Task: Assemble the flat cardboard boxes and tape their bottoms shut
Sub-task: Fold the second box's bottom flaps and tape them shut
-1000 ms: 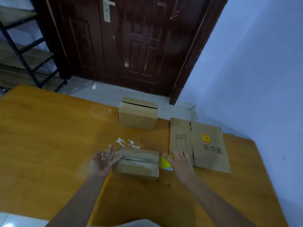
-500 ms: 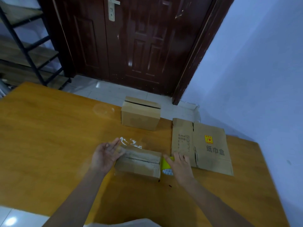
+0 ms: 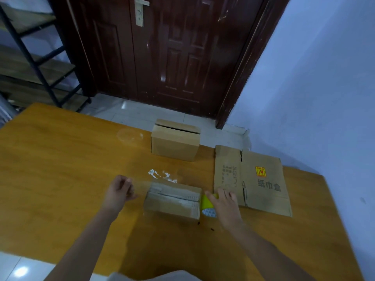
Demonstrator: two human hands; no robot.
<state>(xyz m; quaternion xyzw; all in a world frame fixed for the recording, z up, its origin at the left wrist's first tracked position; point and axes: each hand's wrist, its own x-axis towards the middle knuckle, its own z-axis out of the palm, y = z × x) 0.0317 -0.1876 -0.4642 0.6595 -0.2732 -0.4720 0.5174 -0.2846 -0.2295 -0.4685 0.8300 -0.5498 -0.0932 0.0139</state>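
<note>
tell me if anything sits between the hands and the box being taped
Nothing visible does. The left hand is just off the box's left end; the right hand holds the yellow tape roll against its right end.

1. The right hand (image 3: 224,207) covers most of the yellow tape roll (image 3: 207,203), near the frame's centre.
2. The left hand (image 3: 119,191) is motion-blurred; what its curled fingers pinch cannot be made out.
3. The shelf rack (image 3: 34,63) runs off the left edge.
4. The flat cardboard (image 3: 251,179) carries print too blurred to read.
</note>
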